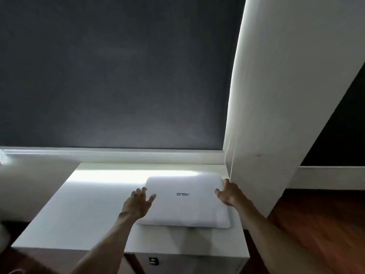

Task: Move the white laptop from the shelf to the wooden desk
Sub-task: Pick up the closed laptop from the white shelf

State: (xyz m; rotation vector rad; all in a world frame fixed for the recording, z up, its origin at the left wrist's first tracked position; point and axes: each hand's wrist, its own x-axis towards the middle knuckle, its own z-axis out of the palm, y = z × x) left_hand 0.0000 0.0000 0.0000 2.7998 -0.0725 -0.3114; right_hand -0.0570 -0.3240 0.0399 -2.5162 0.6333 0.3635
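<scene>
A shut white laptop (187,204) with a dark logo on its lid lies flat on the right part of the white shelf top (83,210). My left hand (137,204) is at the laptop's left edge, thumb on the lid and fingers spread over the side. At the laptop's right edge, my right hand (230,193) has its thumb on the lid and its fingers wrapped round the side. A shadow runs under the laptop's near edge. No wooden desk is in view.
A dark roller blind (114,76) covers the window behind the shelf. A white wall pillar (276,115) stands close to the laptop's right side, with a thin cord hanging by it. Dark wooden floor (316,224) lies to the right.
</scene>
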